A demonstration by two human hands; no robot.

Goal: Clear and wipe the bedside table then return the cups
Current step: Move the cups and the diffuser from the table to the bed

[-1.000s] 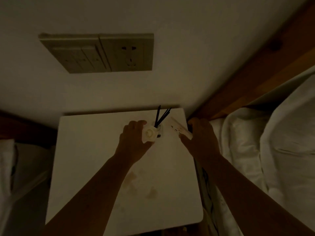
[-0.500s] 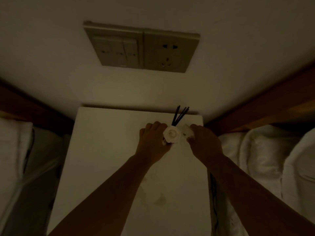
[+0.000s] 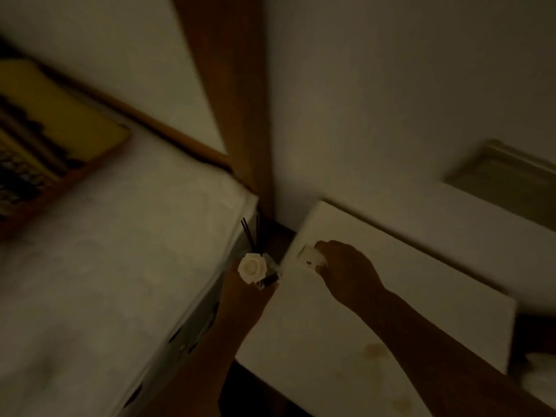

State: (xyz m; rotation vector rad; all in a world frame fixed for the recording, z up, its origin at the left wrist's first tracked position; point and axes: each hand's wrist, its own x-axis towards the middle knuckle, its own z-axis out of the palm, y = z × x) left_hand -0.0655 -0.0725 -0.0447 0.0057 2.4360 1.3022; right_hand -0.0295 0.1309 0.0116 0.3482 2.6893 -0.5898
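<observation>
The white bedside table (image 3: 427, 299) fills the lower right, with brownish stains (image 3: 373, 353) near its front. My left hand (image 3: 245, 296) is shut on a small reed diffuser (image 3: 252, 267) with a white rose and black sticks, held over the gap between the table's left edge and the bed. My right hand (image 3: 346, 272) is over the table's near-left corner, shut on a small flat white remote (image 3: 311, 256). No cups are in view.
A white-sheeted bed (image 3: 120, 266) lies left of the table, with a yellow framed item (image 3: 45, 139) on it. A wooden post (image 3: 237, 115) stands in the corner. A switch plate (image 3: 505, 173) is on the wall. White bedding (image 3: 538, 380) shows at far right.
My view has swung left. My left hand has carried the diffuser off the table's back edge toward the left bed. My right hand has moved left with the white remote.
</observation>
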